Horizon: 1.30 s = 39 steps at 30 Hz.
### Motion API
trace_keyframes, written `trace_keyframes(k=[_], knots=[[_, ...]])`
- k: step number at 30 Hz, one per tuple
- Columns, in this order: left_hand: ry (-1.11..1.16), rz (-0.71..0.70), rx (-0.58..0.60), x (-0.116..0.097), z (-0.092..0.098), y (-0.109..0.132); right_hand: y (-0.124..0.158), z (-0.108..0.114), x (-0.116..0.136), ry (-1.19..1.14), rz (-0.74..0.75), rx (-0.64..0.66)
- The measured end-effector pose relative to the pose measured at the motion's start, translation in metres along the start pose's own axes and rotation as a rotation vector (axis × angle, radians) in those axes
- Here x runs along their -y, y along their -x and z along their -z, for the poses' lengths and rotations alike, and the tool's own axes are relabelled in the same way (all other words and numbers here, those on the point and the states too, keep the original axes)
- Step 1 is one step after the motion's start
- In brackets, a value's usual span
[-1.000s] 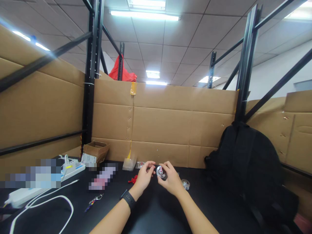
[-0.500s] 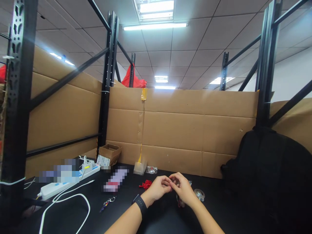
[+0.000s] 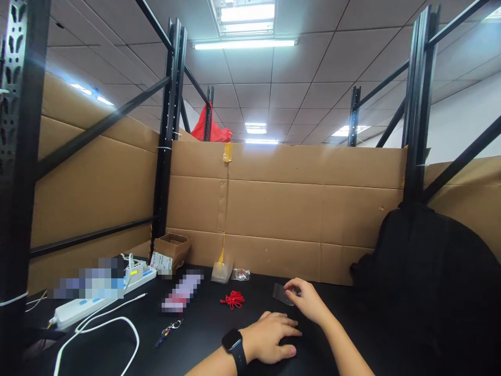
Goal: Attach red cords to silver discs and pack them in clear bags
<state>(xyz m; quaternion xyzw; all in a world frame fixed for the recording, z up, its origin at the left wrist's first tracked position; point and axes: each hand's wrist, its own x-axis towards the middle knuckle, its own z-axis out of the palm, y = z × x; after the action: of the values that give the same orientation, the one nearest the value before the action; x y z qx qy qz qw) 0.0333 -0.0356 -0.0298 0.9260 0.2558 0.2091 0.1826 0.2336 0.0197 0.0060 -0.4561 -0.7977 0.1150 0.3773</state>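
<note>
My left hand (image 3: 270, 337), with a dark watch (image 3: 234, 342) on its wrist, lies palm down on the black table with its fingers spread and nothing in them. Beyond it, my right hand (image 3: 309, 302) has its fingers curled and pinched at the right end of a small clear plastic bag (image 3: 280, 293). Something small and shiny shows by those fingertips, too small to make out. A knotted red cord (image 3: 234, 300) rests on the table, left of the bag and apart from both hands.
To the left are a keychain (image 3: 169, 332), a white cable (image 3: 135, 339), a power strip (image 3: 74, 312) and a blurred-out item (image 3: 183, 292). A small cardboard box (image 3: 178, 250), a clear packet (image 3: 222, 271) and another packet (image 3: 241, 274) stand at the back. A black bag (image 3: 426, 271) fills the right.
My hands have parted. The left came down flat and open onto the table; the right moved to the clear bag. The clear round reel at the right no longer shows.
</note>
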Motion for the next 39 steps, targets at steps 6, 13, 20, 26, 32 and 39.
trace_keyframes(k=[6, 13, 20, 26, 32, 39], knots=[[-0.062, -0.015, -0.109, -0.001, 0.012, 0.003, 0.001, 0.003, 0.006, -0.011, -0.007, 0.009], [-0.087, 0.108, -0.125, 0.017, 0.029, 0.009, 0.002, 0.005, 0.003, -0.007, -0.025, 0.025], [-0.151, 0.231, -0.055, 0.019, 0.037, 0.012, 0.003, 0.006, 0.006, 0.003, -0.032, 0.05], [-0.115, 0.231, -0.18, 0.017, 0.037, 0.011, 0.006, 0.008, 0.016, -0.143, -0.044, 0.132], [0.17, 0.303, -0.498, 0.026, 0.044, 0.001, 0.01, -0.003, 0.025, -0.559, -0.101, 0.328], [0.365, 0.33, -0.658, 0.034, 0.041, -0.004, 0.008, -0.028, 0.031, -0.552, -0.066, 0.246]])
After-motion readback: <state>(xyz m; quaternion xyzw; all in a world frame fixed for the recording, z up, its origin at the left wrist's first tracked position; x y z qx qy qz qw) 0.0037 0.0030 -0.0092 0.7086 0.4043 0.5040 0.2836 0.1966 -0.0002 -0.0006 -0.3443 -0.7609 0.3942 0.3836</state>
